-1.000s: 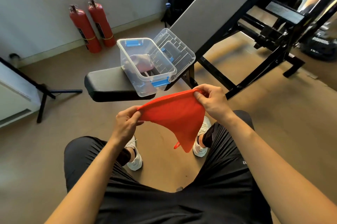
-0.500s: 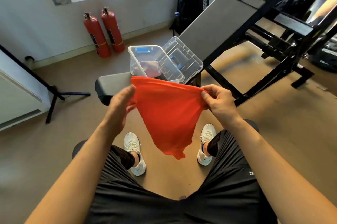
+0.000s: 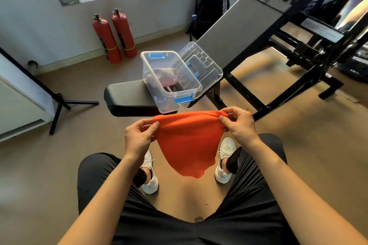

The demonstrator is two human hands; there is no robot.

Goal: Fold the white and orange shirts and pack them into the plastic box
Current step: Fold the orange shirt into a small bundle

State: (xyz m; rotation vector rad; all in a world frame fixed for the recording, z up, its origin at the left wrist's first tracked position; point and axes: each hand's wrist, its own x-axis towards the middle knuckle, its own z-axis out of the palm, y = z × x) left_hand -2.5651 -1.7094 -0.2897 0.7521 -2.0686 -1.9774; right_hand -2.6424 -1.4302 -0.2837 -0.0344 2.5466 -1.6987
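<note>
Above the floor between the person's knees hangs the orange shirt [image 3: 189,145], with its top edge stretched between both hands: the left hand [image 3: 139,137] pinches the left corner between thumb and fingers, and the right hand [image 3: 239,125] pinches the right corner the same way. A second ago that edge slanted, with the left hand lower and the cloth falling to a sharp point. Half a second ago it was up in front of the plastic box [image 3: 169,103] and hid part of it. Now the edge runs nearly level, sits below the box in view, and the cloth drops in a broader, rounder taper. That reads as the person levelling and squaring the cloth for another fold, so the orange shirt is partly folded at best and not yet packed. The box stands open on the black bench [image 3: 129,97] just beyond the hands, its clear lid [image 3: 201,69] leaning beside it, and a pale bundle that I take for the white shirt [image 3: 164,77] already lies inside, which would put the task about halfway. As for writing, the slanted grey pad [image 3: 249,31] behind the box carries large dark letters reading FLEX, cut off by the frame edge. The black backpack [image 3: 211,9] against the wall has white print too small to read, and the labels on the two red fire extinguishers [image 3: 106,39] cannot be made out
</note>
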